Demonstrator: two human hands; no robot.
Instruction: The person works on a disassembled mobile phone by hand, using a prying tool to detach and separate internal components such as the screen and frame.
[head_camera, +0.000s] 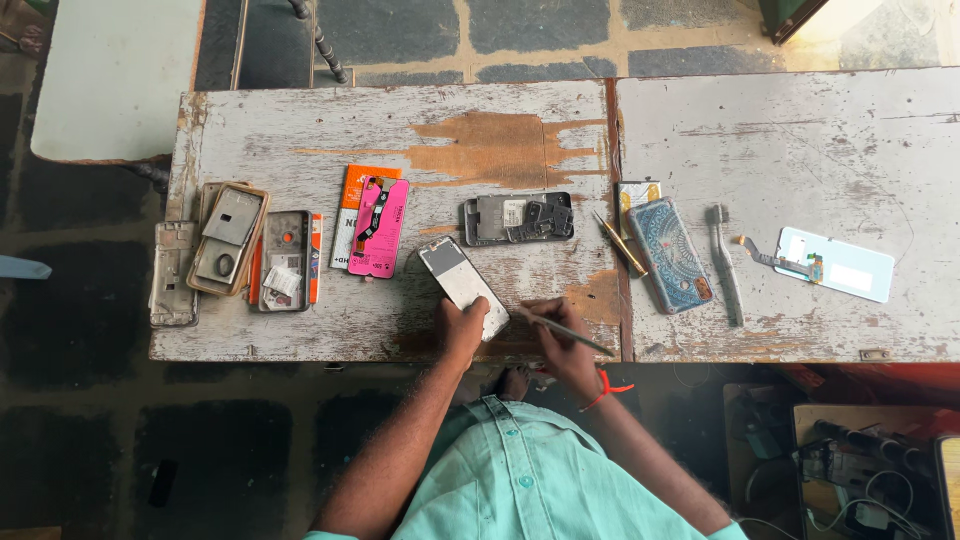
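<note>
An opened phone body lies slanted on the worn white table, near its front edge. My left hand grips the phone's near end. My right hand holds a thin metal tool like a pen, its tip pointing left toward the phone's lower corner. A red thread circles my right wrist.
A dark phone frame lies behind the phone. Pink and orange packets and several phone shells lie to the left. A screwdriver, a patterned phone case, a toothbrush and a pale blue panel lie to the right.
</note>
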